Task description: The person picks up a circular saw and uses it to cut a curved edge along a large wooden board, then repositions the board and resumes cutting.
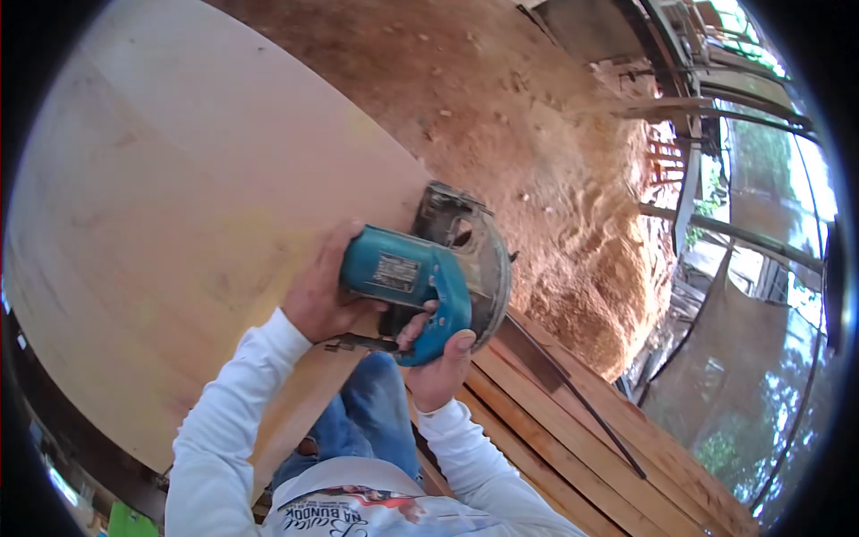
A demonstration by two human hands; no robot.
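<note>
A teal circular saw with a dark metal guard rests at the right edge of a large pale plywood sheet. My right hand is wrapped around the saw's rear handle, with fingers through the loop and the thumb on the outside. On the other side, my left hand grips the motor housing from the left, its fingers partly hidden under the body. The saw's base plate lies along the sheet's edge, and the blade is hidden from this angle.
Long timber boards lie at the lower right, with a thin dark rod across them. Beyond the sheet is brown dirt ground with a sawdust heap. Wooden posts and a hanging tarp stand on the right. My jeans are close below the saw.
</note>
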